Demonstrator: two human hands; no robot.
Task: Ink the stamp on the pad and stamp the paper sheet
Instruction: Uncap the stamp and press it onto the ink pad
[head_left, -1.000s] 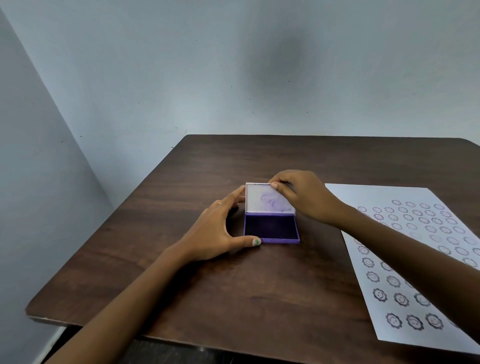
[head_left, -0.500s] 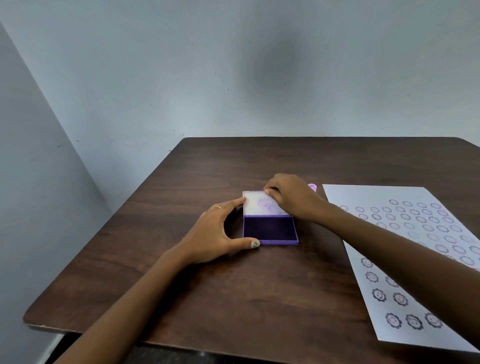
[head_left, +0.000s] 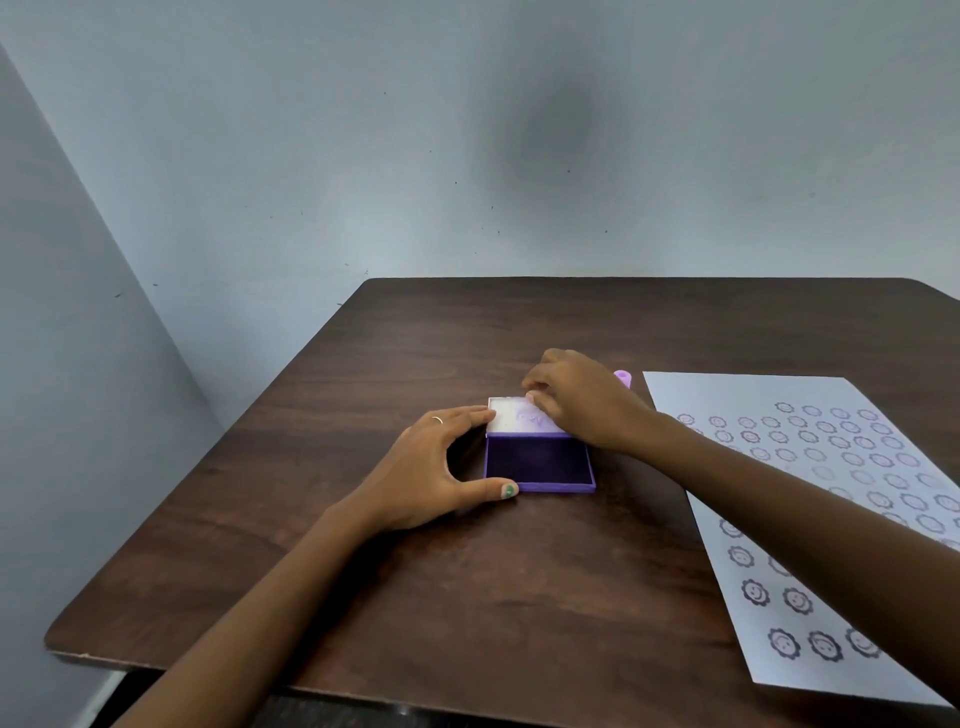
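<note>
A dark brown wooden table (head_left: 519, 597) fills the lower frame, with a white paper sheet (head_left: 753, 400) of smiley prints at the right. At centre, the left hand (head_left: 431, 467), fingers extended, braces the open purple ink pad (head_left: 537, 465). The right hand (head_left: 582, 400) pinches its white-lined lid (head_left: 511, 418). A small lilac stamp (head_left: 623, 378) shows just behind that hand.

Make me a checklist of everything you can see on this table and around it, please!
Surface: dark wooden table.
Job's things: purple ink pad open, its lid tipped back; lilac stamp partly hidden behind the right hand; paper sheet at the right, covered with round smiley prints.
Clutter: nothing seen.
Hands: left hand touches the ink pad's left side with thumb and fingertips; right hand holds the lid's far edge with curled fingers.
Cables: nothing seen.
Surroundings: plain pale walls, meeting in a corner at the left.
</note>
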